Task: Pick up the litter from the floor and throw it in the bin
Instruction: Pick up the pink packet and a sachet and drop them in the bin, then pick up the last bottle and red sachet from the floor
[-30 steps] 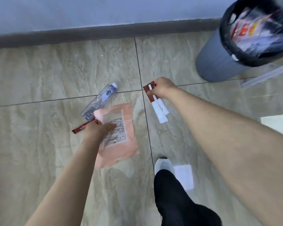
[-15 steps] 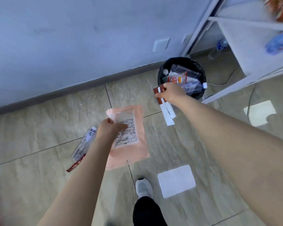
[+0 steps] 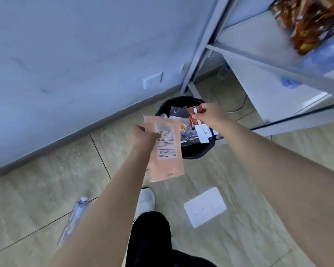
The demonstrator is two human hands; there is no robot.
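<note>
Moved: both hands now reach the bin (image 3: 193, 154), frame centre.
Right hand (image 3: 210, 114): pinching red-white wrapper (image 3: 198, 125) above the bin's opening.
Left hand (image 3: 143, 136): gripping pink pouch (image 3: 167, 162), overlapping the rim's left.
Bottle (image 3: 73, 218): floor, lower left.

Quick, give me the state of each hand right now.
Left hand: closed, its grip on the pink pouch beside the bin.
Right hand: closed, its grip on the red-and-white wrapper over the bin.

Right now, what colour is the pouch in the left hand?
Pale pink, with a clear window and a white printed label. The pouch shows best in the head view, held by the left hand.
</note>
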